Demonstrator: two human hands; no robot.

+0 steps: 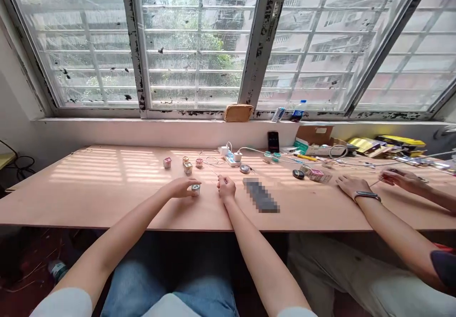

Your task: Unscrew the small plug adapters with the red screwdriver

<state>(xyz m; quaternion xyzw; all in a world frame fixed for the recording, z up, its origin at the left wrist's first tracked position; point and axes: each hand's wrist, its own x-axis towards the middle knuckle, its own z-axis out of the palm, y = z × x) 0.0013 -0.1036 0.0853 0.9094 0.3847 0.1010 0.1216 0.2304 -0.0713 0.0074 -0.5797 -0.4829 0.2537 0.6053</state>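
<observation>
left hand, fingers together, touching a small square silver-topped cube at 3 o'clock, seemingly steadying it; right hand, fingertips pinched together, any held item too small to tell. front edge of pale tan wooden desk at 6 o'clock; small printed cubes at 12 o'clock; pixelated grey blurred patch at the right hand's 3 o'clock.

A small boxy component (round silvery top) stands upright on the pale wooden tabletop.

A small-assembly workroom: a long plywood counter is running beneath paint-chipped barred windows, with a power strip, coiled cables and small cube-shaped parts lying across it.
</observation>
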